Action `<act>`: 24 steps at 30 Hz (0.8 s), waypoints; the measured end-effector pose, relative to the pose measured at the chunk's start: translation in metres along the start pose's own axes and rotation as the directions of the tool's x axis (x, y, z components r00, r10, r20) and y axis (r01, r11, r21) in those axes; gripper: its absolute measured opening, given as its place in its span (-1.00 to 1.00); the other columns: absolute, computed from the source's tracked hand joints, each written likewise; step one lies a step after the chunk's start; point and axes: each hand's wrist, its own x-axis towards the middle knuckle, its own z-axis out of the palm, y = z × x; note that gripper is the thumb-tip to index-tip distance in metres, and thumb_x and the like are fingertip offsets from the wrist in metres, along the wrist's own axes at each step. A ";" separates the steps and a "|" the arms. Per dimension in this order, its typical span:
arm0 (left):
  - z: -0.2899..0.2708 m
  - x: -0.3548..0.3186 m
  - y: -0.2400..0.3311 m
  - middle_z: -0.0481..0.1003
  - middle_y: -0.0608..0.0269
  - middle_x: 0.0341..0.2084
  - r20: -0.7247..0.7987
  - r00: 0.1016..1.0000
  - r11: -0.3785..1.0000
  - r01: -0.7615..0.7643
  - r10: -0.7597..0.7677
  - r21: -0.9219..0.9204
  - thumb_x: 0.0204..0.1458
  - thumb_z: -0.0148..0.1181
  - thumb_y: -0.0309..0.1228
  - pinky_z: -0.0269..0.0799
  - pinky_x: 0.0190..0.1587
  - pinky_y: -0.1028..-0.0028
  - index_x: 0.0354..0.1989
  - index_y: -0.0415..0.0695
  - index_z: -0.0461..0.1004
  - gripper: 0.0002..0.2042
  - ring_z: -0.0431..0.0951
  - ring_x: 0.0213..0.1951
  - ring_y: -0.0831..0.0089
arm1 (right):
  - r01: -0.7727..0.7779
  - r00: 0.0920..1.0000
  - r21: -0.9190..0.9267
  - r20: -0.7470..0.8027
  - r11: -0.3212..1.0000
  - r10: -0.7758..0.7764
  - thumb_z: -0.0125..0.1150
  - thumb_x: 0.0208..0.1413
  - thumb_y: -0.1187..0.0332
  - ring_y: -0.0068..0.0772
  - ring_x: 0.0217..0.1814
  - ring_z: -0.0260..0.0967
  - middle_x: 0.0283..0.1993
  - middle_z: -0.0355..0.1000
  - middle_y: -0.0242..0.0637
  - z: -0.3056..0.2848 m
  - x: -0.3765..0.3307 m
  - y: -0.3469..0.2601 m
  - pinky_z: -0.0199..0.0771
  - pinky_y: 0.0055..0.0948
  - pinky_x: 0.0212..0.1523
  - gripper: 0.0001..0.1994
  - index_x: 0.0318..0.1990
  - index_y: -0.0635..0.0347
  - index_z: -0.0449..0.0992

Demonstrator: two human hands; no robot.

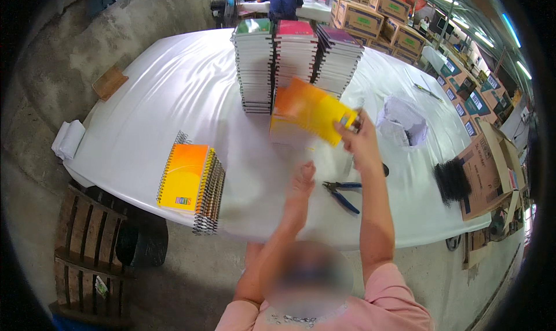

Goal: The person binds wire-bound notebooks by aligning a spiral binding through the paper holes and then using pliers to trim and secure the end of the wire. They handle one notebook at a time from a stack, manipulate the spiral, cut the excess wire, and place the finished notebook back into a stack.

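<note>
Nearest the camera, the left hand [301, 183] is raised over the near edge of the white table [174, 87] with its fingers loosely spread and nothing held, just below and to the left of the orange-yellow notebook [310, 109]. The notebook is gripped at its right end by the right hand [360, 141], tilted, its long axis running from upper left to lower right. Bare table is seen to the left, toward the spiral-bound stack [194, 183] at the near edge; blue-handled pliers [343, 193] lie just right of the left hand.

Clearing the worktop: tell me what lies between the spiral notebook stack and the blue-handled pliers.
In the head view, only bare white table cover lies between the notebook stack and the pliers; the left hand hovers above that stretch.
</note>
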 end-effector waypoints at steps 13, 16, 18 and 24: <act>-0.051 -0.048 0.065 0.36 0.30 -0.25 0.533 0.831 -0.443 -0.422 0.161 0.791 -0.13 0.20 -0.36 -0.30 0.07 -0.44 -0.35 -0.01 0.37 -0.82 0.28 0.04 0.29 | 0.001 0.966 -0.153 0.255 0.988 0.038 0.03 0.18 0.37 -0.58 -0.33 0.26 -0.32 0.40 -0.35 -0.039 -0.109 0.063 0.32 -0.58 -0.23 -0.73 0.03 0.12 0.46; -0.046 -0.054 0.037 0.29 0.26 -0.17 0.462 0.822 -0.370 -0.337 0.332 0.866 -0.22 0.29 -0.22 -0.26 0.11 -0.40 -0.36 -0.01 0.35 -0.71 0.24 0.07 0.20 | 0.092 0.949 -0.175 0.314 0.980 -0.033 0.09 0.12 0.43 -0.49 -0.27 0.34 -0.29 0.44 -0.30 -0.035 -0.114 0.070 0.34 -0.53 -0.21 -0.77 -0.06 0.15 0.51; -0.039 -0.052 0.034 0.27 0.25 -0.15 0.426 0.827 -0.316 -0.321 0.367 0.893 -0.29 0.33 -0.15 -0.21 0.09 -0.37 -0.38 -0.01 0.35 -0.64 0.22 0.07 0.16 | 0.183 0.936 -0.197 0.333 0.963 -0.110 0.12 0.09 0.47 -0.45 -0.23 0.37 -0.28 0.45 -0.27 -0.029 -0.117 0.072 0.36 -0.51 -0.19 -0.78 -0.10 0.16 0.53; -0.050 -0.042 -0.003 0.27 0.25 -0.15 0.391 0.662 -0.245 -0.307 0.639 0.920 -0.47 0.39 0.00 0.01 -0.06 -0.16 -0.44 -0.01 0.36 -0.52 0.21 -0.02 0.13 | 0.216 0.938 -0.221 0.318 0.951 -0.139 0.16 0.03 0.52 -0.37 -0.23 0.38 -0.26 0.44 -0.25 -0.016 -0.118 0.068 0.37 -0.48 -0.17 -0.78 -0.15 0.13 0.56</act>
